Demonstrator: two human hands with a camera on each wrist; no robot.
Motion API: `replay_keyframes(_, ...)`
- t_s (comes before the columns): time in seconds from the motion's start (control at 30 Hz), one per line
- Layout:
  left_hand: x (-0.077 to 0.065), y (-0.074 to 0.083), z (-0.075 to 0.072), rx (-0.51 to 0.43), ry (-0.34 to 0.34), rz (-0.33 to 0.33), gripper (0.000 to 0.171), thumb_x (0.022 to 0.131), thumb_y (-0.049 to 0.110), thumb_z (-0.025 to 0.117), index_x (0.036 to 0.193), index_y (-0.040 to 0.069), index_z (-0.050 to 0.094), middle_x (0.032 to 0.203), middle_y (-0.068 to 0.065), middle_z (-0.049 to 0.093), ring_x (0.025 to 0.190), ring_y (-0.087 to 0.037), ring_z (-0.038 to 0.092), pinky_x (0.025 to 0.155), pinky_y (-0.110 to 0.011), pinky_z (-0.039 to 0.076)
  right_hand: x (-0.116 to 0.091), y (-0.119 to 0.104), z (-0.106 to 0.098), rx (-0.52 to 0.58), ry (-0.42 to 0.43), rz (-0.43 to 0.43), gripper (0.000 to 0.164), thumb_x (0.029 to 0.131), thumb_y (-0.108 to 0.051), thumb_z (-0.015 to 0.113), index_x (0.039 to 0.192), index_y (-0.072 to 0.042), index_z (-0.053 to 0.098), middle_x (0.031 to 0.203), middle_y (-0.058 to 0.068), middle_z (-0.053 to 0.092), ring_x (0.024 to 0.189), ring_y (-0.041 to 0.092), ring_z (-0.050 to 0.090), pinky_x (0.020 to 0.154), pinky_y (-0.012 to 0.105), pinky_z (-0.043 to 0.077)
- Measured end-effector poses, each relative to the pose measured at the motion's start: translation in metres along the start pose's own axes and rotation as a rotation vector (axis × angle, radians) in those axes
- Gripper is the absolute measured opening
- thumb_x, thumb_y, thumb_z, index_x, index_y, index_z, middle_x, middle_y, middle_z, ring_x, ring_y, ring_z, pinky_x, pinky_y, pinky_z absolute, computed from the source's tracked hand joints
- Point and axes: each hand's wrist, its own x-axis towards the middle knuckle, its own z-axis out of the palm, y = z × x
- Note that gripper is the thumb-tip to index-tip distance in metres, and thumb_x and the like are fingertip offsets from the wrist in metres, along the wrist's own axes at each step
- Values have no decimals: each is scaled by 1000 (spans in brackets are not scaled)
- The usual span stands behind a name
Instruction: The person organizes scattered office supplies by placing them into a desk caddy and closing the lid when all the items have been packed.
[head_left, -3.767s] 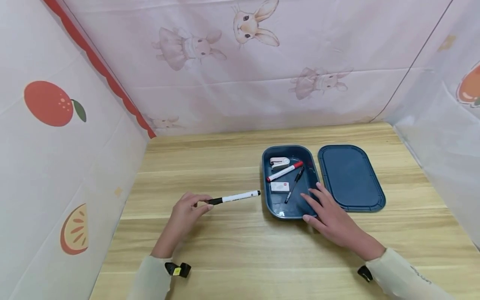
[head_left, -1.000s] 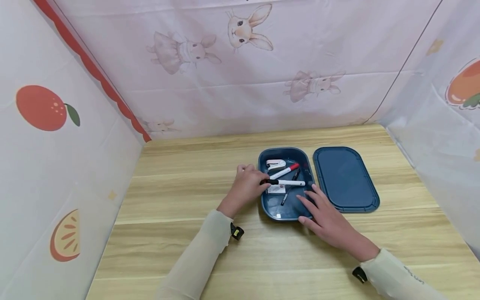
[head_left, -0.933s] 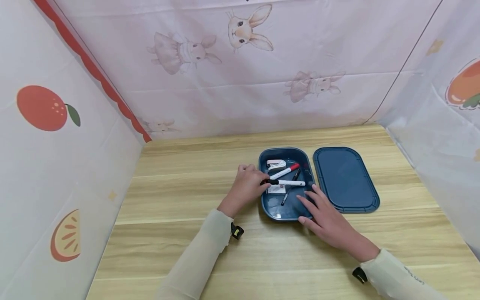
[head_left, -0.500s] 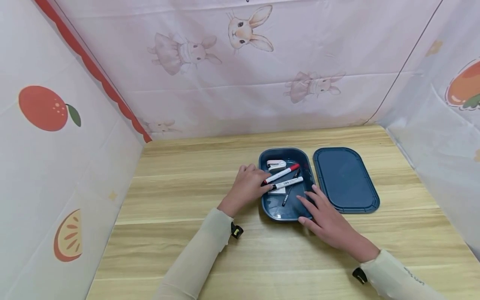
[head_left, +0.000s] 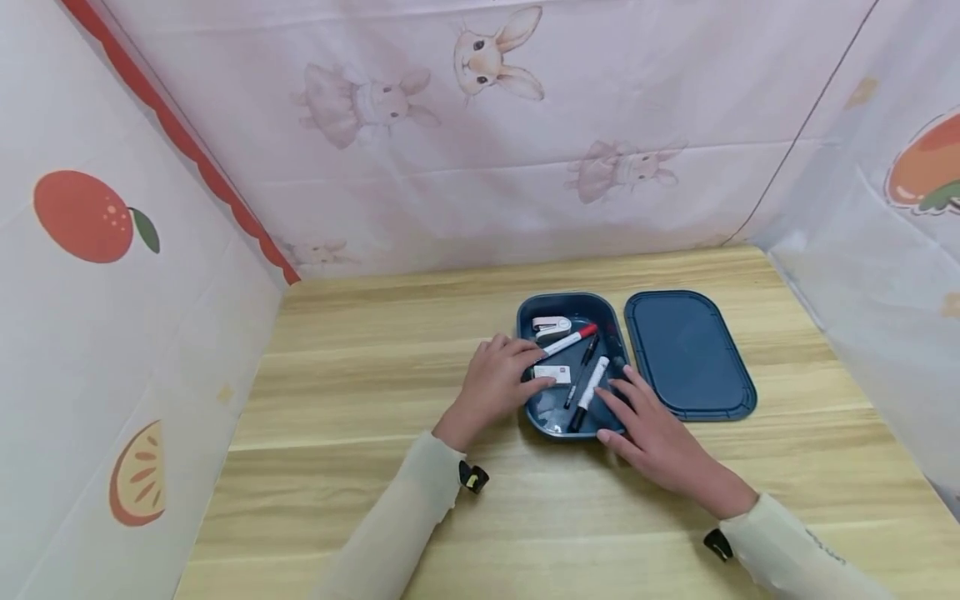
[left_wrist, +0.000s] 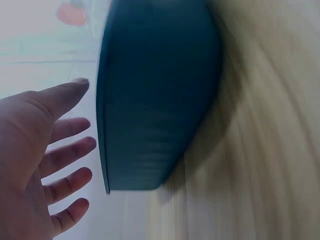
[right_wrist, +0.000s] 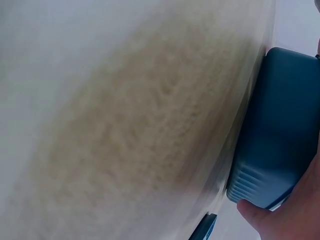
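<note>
The dark blue plastic box (head_left: 576, 297) holds a white marker with a black cap (head_left: 591, 392), a red-capped marker (head_left: 567, 342), a black pen (head_left: 584, 367), a small stapler (head_left: 552, 326) and a white eraser-like block (head_left: 552, 374). My left hand (head_left: 495, 382) hovers over the box's left rim, its fingers spread and gripping nothing, as the left wrist view also shows beside the box wall (left_wrist: 160, 95). My right hand (head_left: 663, 446) rests at the right front corner, fingers extended over the rim near the black-capped marker, thumb at the front edge.
A flat blue lid (head_left: 690, 354) lies on the wooden table (head_left: 375, 467), just right of the box. Printed fabric walls (head_left: 420, 208) enclose the table at the back and both sides.
The black-capped marker has gone from the left hand into the box, now lying lengthwise at its right side. The left hand moved right to the box and let go; the right hand stayed.
</note>
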Motion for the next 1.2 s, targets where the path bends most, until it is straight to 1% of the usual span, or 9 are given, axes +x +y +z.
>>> replay_keyframes(0.17, -14, 18, -1, -60, 92, 13, 53, 95, 62, 57, 135, 28, 65, 139, 4, 61, 119, -18, 51, 99, -38, 46, 1, -1, 0, 1, -28, 2, 64, 102, -54, 50, 157, -22, 37, 162, 11, 31, 156, 33, 6, 114, 65, 31)
replay_keyframes(0.33, -21, 42, -2, -158, 203, 75, 54, 99, 59, 54, 139, 24, 62, 140, 5, 60, 122, -16, 53, 102, -38, 49, 5, -2, -4, 10, -31, -8, 66, 102, -54, 51, 157, -20, 38, 164, 12, 28, 156, 34, 8, 114, 67, 29)
replay_keyframes(0.5, -22, 70, 0, -326, 215, 52, 58, 103, 61, 40, 144, 24, 56, 145, 6, 55, 131, -15, 51, 106, -42, 48, 10, 0, -13, 25, 6, -16, 63, 103, -48, 53, 156, -17, 39, 164, 15, 25, 155, 37, 12, 112, 69, 30)
replay_keyframes(0.6, -22, 89, 7, -451, 256, 33, 54, 106, 56, 37, 145, 24, 54, 146, 4, 54, 131, -14, 50, 105, -42, 48, 16, 8, -23, 12, 59, -18, 61, 104, -42, 52, 157, -15, 37, 162, 18, 26, 153, 40, 14, 111, 70, 30)
replay_keyframes(0.73, -20, 122, 21, -600, 288, 76, 48, 107, 44, 40, 148, 21, 50, 147, 1, 52, 132, -14, 48, 106, -38, 46, 33, 30, -50, 21, 123, 61, 62, 106, -40, 48, 159, -13, 30, 162, 23, 24, 152, 46, 13, 108, 76, 25)
replay_keyframes(0.83, -14, 150, 34, -694, 212, 89, 52, 107, 44, 40, 154, 23, 39, 153, 1, 43, 135, -13, 46, 106, -36, 46, 51, 56, -73, 83, 134, 176, 66, 107, -45, 43, 160, -10, 24, 162, 28, 20, 150, 51, 11, 107, 78, 21)
replay_keyframes(0.93, -5, 174, 46, -801, 80, 47, 58, 106, 47, 40, 159, 26, 26, 161, 3, 30, 141, -13, 40, 107, -37, 45, 69, 84, -90, 134, 101, 280, 73, 107, -51, 36, 161, -4, 18, 159, 35, 15, 146, 57, 10, 106, 78, 18)
replay_keyframes(1.1, 7, 201, 59, -947, -88, -133, 71, 103, 54, 43, 161, 31, 10, 168, 7, 6, 152, -18, 19, 113, -48, 38, 91, 125, -103, 114, 7, 393, 83, 106, -58, 27, 160, 2, 9, 158, 41, 7, 143, 63, 7, 106, 78, 17)
replay_keyframes(1.2, 13, 212, 63, -936, -131, -227, 80, 100, 58, 46, 162, 31, 3, 169, 7, -5, 155, -23, 9, 115, -54, 33, 98, 141, -108, 67, -60, 439, 87, 105, -61, 24, 159, 5, 6, 155, 44, 6, 140, 64, 10, 106, 78, 19)
